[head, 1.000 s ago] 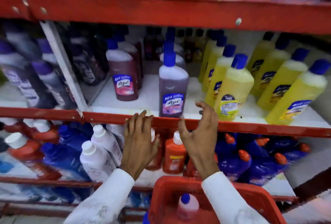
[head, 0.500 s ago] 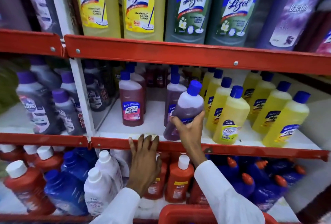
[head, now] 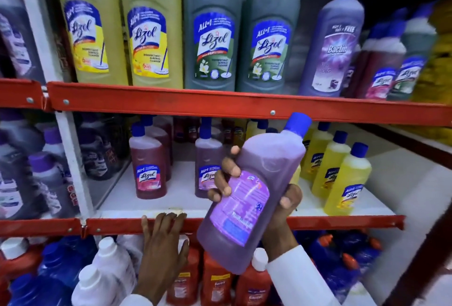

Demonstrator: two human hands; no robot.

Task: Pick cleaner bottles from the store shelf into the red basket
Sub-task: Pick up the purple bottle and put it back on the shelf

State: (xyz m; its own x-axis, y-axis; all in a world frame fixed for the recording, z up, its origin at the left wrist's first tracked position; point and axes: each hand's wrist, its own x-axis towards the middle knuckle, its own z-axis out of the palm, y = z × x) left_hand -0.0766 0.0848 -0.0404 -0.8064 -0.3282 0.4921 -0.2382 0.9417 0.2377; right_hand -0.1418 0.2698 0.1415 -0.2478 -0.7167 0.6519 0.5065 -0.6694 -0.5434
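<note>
My right hand (head: 283, 210) grips a purple cleaner bottle (head: 254, 190) with a blue cap, tilted to the right and held off the middle shelf, its back label facing me. My left hand (head: 163, 244) lies flat on the red front rail of the middle shelf (head: 117, 226), fingers spread, holding nothing. On that shelf stand a dark red Lizol bottle (head: 148, 166), another purple bottle (head: 208, 158) and several yellow bottles (head: 347, 178). The red basket is out of view.
The top shelf (head: 220, 103) carries large yellow, green and purple bottles close above my right hand. The bottom shelf holds white (head: 107, 269), orange-red (head: 215, 278) and blue (head: 342, 261) bottles. A white upright divider (head: 71, 158) stands to the left.
My right hand closed on the purple bottle, lifted it off the middle shelf and pulled it toward me, turning its back label to me. The view tilted upward and the basket dropped out of sight.
</note>
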